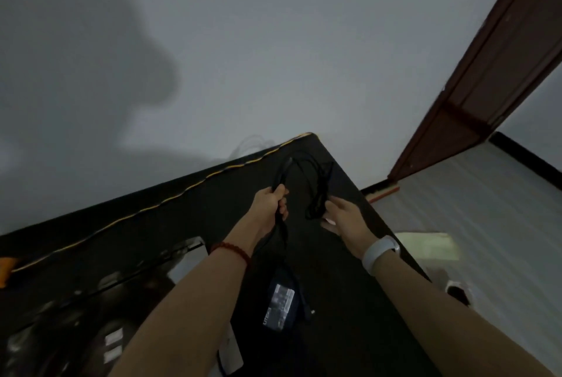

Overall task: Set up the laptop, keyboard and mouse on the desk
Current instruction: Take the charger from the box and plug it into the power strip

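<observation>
Outstretched hands (304,212) on black cable (316,176)

**Count of things in view**

Two hands are seen: the left hand (270,206) and the right hand (346,217). One black cable (316,182) is counted, one power adapter (279,305) at lower centre, one bench (182,209), one red bracelet (232,250), one white wristband (380,253), and one door (486,72) at upper right.

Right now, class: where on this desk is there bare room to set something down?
Bare desk runs between the yellow back edge and the left hand. Crowded: the cable between both hands, right hand, and the power adapter between the forearms.
</observation>
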`<state>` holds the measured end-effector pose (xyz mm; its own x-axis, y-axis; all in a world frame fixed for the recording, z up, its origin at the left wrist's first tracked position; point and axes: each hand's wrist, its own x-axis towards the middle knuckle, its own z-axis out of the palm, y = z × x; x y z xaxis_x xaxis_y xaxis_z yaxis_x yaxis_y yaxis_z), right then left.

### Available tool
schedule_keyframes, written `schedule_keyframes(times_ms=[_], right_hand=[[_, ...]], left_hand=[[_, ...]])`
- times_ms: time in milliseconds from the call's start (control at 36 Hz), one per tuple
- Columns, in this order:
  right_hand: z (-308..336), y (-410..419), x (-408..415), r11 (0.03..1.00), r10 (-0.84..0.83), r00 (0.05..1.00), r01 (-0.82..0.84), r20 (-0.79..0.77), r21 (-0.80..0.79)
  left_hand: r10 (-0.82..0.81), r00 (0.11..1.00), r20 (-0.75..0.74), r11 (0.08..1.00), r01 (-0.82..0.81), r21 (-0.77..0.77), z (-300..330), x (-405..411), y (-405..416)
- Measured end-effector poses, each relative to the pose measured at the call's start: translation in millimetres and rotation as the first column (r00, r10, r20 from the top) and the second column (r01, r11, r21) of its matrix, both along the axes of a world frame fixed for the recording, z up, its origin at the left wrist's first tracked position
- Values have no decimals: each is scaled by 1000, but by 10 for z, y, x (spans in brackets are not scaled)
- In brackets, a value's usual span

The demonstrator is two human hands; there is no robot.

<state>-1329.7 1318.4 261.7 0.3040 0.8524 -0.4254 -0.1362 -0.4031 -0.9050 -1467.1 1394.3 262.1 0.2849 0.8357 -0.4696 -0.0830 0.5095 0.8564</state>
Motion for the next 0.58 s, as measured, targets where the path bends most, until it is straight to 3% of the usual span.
schedule_keyframes(times_ms=[111, 167, 278, 333, 389, 583], right_hand=[[-418, -109, -105, 976, 137, 990, -128, 37, -176], [-627, -209, -150, 929, 316, 935, -271, 163, -251], [-907, -438, -215, 750, 662, 606, -529, 441, -398], [-992, -518, -261, 661, 741, 413, -589, 530, -465], [-1057, -543, -307, 628, 752, 312, -605, 580, -489], [-999, -505, -401, 703, 700, 400, -533, 591, -472]], left_hand=[[72, 996, -46, 994, -75, -76, -306, 6, 128], [119, 992, -34, 987, -122, -107, -429, 18, 212], [212, 977, -34, 962, -215, -168, -549, 21, 356], [227, 972, -54, 955, -233, -182, -610, -34, 374], [183, 978, -99, 967, -197, -162, -677, -122, 366], [-54, 976, -212, 988, 21, -154, -808, -435, 275]])
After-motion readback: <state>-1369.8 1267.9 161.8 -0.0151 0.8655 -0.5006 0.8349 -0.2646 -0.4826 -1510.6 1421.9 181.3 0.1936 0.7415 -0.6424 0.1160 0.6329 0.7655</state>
